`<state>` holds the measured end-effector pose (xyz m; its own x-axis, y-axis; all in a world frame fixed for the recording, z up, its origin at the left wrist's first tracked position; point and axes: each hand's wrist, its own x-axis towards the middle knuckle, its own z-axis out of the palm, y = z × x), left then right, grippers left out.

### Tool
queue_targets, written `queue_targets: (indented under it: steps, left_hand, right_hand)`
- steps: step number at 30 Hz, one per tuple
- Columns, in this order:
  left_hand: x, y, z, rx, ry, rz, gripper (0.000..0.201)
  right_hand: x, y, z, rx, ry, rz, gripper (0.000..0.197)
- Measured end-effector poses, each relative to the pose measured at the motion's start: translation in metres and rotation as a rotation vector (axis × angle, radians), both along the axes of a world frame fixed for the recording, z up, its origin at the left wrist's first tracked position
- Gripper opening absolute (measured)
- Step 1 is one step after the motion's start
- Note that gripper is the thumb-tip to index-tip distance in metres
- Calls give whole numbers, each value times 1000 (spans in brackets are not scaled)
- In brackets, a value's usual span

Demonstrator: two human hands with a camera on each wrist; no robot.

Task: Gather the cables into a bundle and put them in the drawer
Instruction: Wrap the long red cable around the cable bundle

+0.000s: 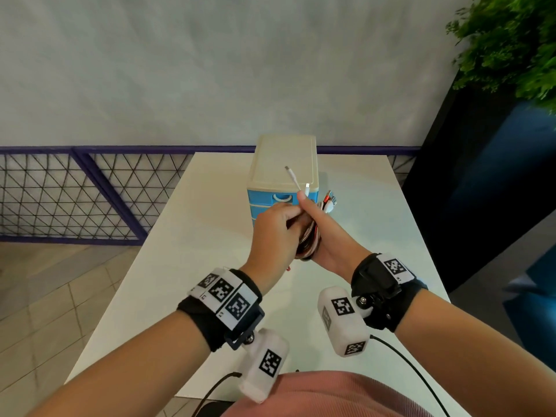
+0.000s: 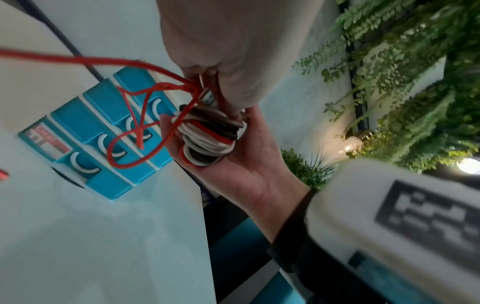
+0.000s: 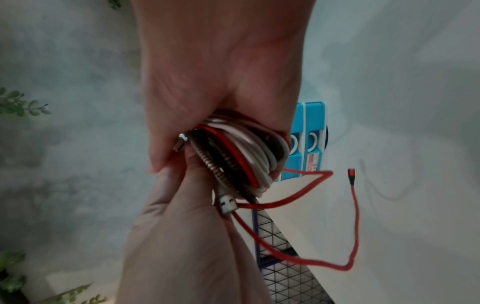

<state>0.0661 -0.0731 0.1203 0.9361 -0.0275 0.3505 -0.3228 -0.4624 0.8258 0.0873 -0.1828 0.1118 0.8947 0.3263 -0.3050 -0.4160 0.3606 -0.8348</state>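
Both hands (image 1: 278, 233) (image 1: 326, 233) clench cable bundle (image 1: 308, 239), mostly hidden; drawer unit (image 1: 284, 164) front partly blocked.

White table (image 1: 186, 266) against a pale grey mottled wall (image 1: 210, 64). Purple-framed black wire-mesh railing (image 1: 75, 194) along the wall's base. Beige tiled floor (image 1: 39, 299) at left. Green foliage (image 1: 511, 46) above a dark blue panel (image 1: 493, 188) at right. Small warm lamps (image 2: 467, 164) among the leaves.
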Motion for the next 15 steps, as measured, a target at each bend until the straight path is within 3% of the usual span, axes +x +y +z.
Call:
queue_targets:
  steps: [5, 9, 13, 15]
  left_hand:
    - [2, 7, -3, 98, 33, -118, 13]
    - [1, 17, 5, 114, 170, -256, 10]
    - [0, 25, 16, 165, 153, -110, 18]
    - [2, 31, 19, 107, 227, -62, 13]
  right_hand:
    - [3, -5, -2, 26, -38, -56, 18]
    - [6, -6, -2, -107, -144, -136, 15]
    - [16, -9, -2, -232, -138, -252, 8]
    - [21, -16, -2, -244, -119, -306, 6]
